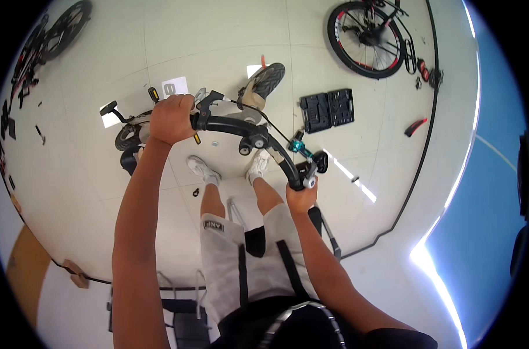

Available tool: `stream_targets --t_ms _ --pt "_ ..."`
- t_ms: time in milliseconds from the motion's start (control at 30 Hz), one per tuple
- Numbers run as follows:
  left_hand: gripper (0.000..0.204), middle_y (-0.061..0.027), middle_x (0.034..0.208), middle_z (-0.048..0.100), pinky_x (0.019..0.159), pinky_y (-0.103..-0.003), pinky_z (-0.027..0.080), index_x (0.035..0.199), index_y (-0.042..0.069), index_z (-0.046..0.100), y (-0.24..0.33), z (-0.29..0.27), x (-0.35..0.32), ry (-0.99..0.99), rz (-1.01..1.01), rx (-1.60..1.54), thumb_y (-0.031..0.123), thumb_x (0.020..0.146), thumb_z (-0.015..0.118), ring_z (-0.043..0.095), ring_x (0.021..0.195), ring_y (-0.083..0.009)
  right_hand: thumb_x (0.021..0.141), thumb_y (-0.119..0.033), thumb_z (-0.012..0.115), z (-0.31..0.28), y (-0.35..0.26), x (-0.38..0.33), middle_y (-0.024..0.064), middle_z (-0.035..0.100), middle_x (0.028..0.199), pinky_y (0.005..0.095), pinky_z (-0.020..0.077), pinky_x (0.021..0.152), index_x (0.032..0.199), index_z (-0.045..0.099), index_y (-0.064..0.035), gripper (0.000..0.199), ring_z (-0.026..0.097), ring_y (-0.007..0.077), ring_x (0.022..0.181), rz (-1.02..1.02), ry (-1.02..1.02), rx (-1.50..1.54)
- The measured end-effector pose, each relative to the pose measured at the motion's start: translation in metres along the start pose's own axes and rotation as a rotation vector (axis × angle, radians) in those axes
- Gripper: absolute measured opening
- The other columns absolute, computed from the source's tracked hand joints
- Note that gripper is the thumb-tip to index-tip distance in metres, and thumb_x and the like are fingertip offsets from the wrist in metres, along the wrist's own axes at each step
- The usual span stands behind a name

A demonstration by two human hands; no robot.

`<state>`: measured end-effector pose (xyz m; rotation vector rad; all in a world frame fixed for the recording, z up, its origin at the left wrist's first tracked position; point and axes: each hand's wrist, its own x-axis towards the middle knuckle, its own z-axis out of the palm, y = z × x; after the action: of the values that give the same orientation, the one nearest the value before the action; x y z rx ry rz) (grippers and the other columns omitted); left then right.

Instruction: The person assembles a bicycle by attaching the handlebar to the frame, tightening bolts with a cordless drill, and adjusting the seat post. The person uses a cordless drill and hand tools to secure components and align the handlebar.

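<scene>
The handlebar [247, 131] spans between the left hand [171, 119] and the right hand [301, 198]. An open tool case [327, 109] lies on the floor [101, 192] to its right, with a bicycle wheel [366, 39] beyond.

Bright, even light fills the scene. The pale floor [160, 35] is washed out, with white glare streaks toward its right edge. Shadows are soft and short. Fisheye distortion bends the floor lines, and the picture's corners are black. Focus is sharp mid-frame.
</scene>
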<state>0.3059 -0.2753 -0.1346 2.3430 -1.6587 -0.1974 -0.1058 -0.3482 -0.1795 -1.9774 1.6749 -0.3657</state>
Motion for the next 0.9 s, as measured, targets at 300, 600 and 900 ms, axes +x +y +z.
stream_targets --t_ms 300,600,900 --pt "0.033 -0.0114 0.085 0.064 0.068 -0.046 0.052 0.092 0.007 0.058 0.016 0.037 -0.08 0.047 -0.203 -0.043 0.025 0.074 0.078 0.063 0.083 -0.0348 0.071 -0.019 0.083 0.001 0.039 0.01 0.0156 0.066 0.105 0.0465 0.0524 0.085 0.112 0.06 -0.0072 0.048 0.065 0.0423 0.098 -0.263 -0.058 -0.019" --pt "0.029 -0.0142 0.088 0.058 0.071 -0.047 0.052 0.09 0.005 0.053 0.108 0.194 -0.275 0.285 -0.587 -0.183 0.014 0.075 0.076 0.059 0.09 -0.0371 0.075 -0.017 0.081 0.013 0.14 0.016 0.0149 0.058 0.108 0.0532 0.0532 0.073 0.113 0.052 -0.01 0.049 0.065 0.0447 0.09 -0.447 -0.24 -0.194" --pt "0.033 -0.0165 0.096 0.062 0.08 -0.05 0.051 0.096 0.003 0.052 0.11 0.249 -0.339 0.311 -0.68 -0.257 0.015 0.076 0.075 0.059 0.097 -0.0395 0.07 -0.007 0.075 0.038 0.162 -0.022 0.0173 0.059 0.105 0.052 0.0521 0.079 0.118 0.056 -0.0078 0.051 0.063 0.0442 0.093 -0.598 -0.14 -0.102"
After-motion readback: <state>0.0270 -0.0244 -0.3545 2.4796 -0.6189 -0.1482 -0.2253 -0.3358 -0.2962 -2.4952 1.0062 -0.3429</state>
